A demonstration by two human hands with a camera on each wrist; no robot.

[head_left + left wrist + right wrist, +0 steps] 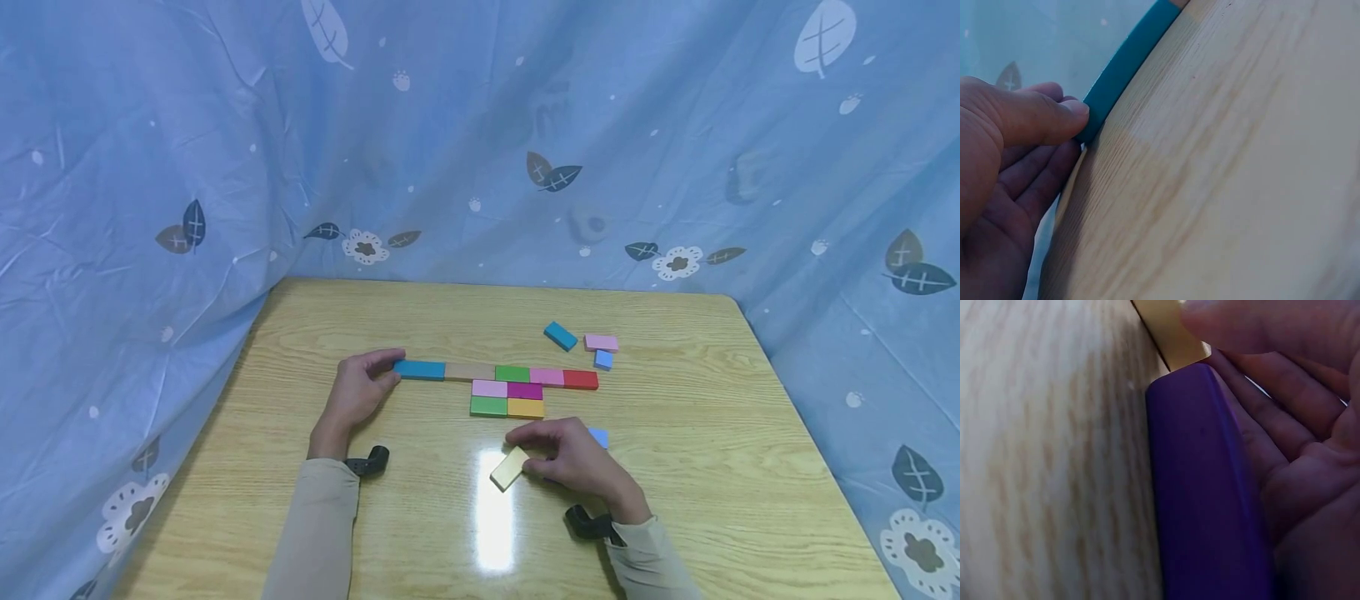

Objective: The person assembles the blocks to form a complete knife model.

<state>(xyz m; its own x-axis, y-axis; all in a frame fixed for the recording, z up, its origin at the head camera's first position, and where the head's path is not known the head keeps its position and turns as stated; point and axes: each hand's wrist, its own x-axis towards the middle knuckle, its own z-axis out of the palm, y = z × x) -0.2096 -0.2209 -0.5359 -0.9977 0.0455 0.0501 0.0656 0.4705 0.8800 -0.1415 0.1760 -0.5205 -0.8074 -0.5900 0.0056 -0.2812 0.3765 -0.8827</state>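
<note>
My left hand (358, 392) has its thumb and fingers at the left end of a blue block (420, 370), first in a row with a tan block (469, 372), a green (512, 373), a pink (547, 377) and a red one (581, 380). In the left wrist view the thumb and fingertips pinch that blue end (1113, 78). My right hand (573, 457) grips one end of a pale yellow block (508, 469), tilted on the tabletop. A purple block (1207, 487) lies under the right palm in the right wrist view, beside the yellow one (1175, 331).
Below the row, touching it, sit light pink (490, 388), magenta (525, 391), green (488, 407) and orange (526, 408) blocks. Behind right lie a blue (560, 336), a pink (601, 342) and a small blue block (603, 360). Another blue block (598, 437) is partly behind the right hand.
</note>
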